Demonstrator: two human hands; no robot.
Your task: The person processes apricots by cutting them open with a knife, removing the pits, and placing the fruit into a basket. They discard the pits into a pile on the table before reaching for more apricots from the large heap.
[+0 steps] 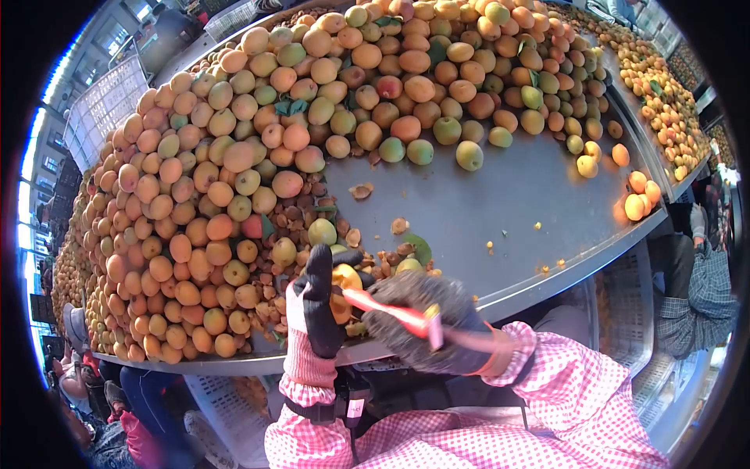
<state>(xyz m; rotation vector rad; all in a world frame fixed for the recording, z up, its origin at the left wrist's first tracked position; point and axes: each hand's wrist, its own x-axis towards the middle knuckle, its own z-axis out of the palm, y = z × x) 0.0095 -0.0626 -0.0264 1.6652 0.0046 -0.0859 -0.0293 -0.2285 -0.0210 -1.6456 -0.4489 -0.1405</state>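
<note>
My left hand [319,301], in a black glove with a pink cuff, is closed around a yellow-orange apricot [344,279], thumb pointing up. My right hand [418,320], in a dark fuzzy glove, grips a slim red-handled tool [391,310]. Its thin tip meets the apricot; motion blurs this hand, and the tip's shape cannot be made out. Just beyond my hands lie a greenish apricot [322,231] and brown split pieces with pits [293,207], scattered against the heap of whole apricots [203,187].
The metal table [469,219] has a raised rim along my side. A few loose apricots [635,205] rest near its right corner. White plastic crates [226,402] stand below, another crate [105,109] at far left. Other people sit nearby, including one in a checked sleeve [707,293] at right.
</note>
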